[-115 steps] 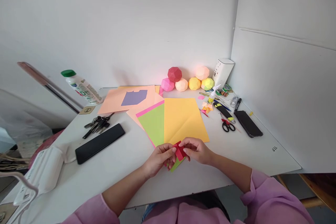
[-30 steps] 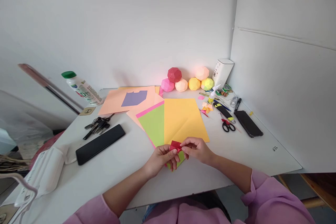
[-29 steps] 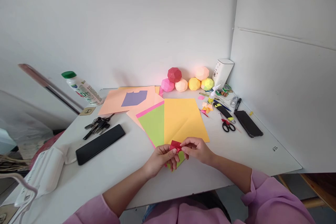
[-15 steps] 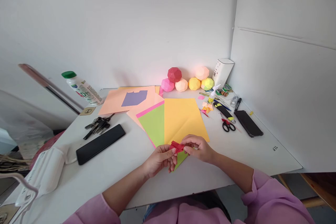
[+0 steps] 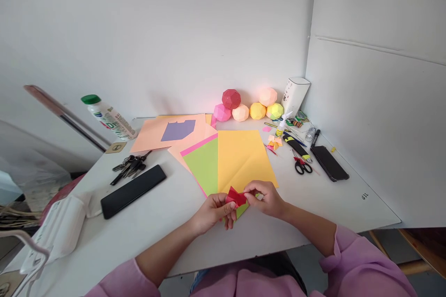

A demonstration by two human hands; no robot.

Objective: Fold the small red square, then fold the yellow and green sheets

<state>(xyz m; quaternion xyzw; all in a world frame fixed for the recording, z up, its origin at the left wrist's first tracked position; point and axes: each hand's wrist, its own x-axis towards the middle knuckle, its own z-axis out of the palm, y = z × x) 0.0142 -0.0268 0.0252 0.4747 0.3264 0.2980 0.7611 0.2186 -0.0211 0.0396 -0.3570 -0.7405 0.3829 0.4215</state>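
A small piece of folded red paper (image 5: pixel 237 198) is held up at the near edge of the yellow sheet (image 5: pixel 244 155). Its long axis runs roughly left to right, along that near edge, and one sharp corner at its left part points up and away from the person, toward the middle of the yellow sheet. The left hand (image 5: pixel 216 212) grips the paper's left end between thumb and fingers; the right hand (image 5: pixel 266 198) pinches its right end between thumb and fingertips. Together they cover part of the yellow sheet's near edge.

Left of the yellow sheet and partly under it lies a green sheet (image 5: pixel 202 167), and farther left a peach sheet (image 5: pixel 148 134) carrying a purple shape (image 5: pixel 178 130). Also left of it are keys (image 5: pixel 131 164) and a black slab (image 5: pixel 134 191), with a green-capped bottle (image 5: pixel 109 118) farther off. Just right of the yellow sheet sit small folded papers (image 5: pixel 275 142), a glue bottle (image 5: pixel 280 128), a cutter (image 5: pixel 296 147) and scissors (image 5: pixel 302 167), then a phone (image 5: pixel 329 163). Faceted paper balls (image 5: pixel 240 112) are stacked beyond its far edge.

Beneath the yellow sheet spreads a white table (image 5: pixel 181 250); behind it rises a pale wall (image 5: pixel 174 32), meeting another wall panel (image 5: pixel 376 116) to its right
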